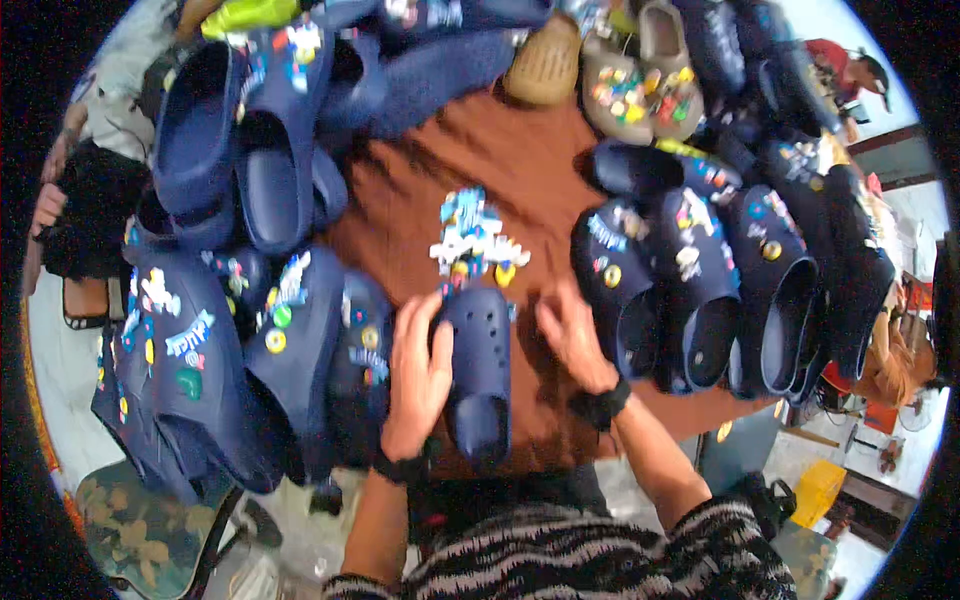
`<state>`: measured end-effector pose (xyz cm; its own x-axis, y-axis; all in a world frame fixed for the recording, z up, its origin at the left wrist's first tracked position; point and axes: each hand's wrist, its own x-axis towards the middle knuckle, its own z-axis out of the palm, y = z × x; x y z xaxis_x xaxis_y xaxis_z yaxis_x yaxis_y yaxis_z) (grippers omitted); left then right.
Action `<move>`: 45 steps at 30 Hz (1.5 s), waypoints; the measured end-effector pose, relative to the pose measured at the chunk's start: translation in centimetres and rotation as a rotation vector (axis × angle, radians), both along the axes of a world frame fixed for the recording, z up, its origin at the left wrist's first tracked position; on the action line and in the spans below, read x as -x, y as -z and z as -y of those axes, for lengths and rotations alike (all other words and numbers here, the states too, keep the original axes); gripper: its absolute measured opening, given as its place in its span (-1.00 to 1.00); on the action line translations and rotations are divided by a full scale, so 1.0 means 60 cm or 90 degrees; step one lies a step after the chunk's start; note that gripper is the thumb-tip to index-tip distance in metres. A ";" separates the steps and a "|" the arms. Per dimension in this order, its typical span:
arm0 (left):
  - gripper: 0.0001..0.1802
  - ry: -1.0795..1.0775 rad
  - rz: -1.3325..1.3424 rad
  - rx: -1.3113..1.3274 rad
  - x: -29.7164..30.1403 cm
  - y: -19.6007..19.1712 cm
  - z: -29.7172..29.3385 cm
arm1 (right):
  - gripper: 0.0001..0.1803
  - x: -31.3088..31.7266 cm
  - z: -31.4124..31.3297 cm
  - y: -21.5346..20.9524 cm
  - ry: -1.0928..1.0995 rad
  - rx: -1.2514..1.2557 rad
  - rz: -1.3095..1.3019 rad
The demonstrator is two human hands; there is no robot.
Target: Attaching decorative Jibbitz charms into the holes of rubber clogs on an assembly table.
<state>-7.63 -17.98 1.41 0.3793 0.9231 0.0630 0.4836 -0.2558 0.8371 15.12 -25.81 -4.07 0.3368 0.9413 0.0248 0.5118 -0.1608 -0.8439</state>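
Bare brown cloth (480,160) between clog piles (250,150)

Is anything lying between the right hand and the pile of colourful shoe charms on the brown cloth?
Nothing visible: only bare brown cloth separates the right hand from the pile of colourful shoe charms.

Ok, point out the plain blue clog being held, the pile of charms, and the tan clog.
plain blue clog (482,345), head view, holed top
pile of charms (472,240), head view, middle
tan clog (545,65), head view, toe

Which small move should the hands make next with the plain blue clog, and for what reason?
Probably the right hand should pick one charm from the charm pile. The left hand grips the plain clog, whose holes look empty, while neighbouring clogs already carry charms.
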 end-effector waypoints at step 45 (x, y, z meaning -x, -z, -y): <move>-0.34 -0.010 0.101 -0.110 0.065 0.150 0.227 | -0.78 -0.003 -0.122 0.022 -0.054 -0.090 0.169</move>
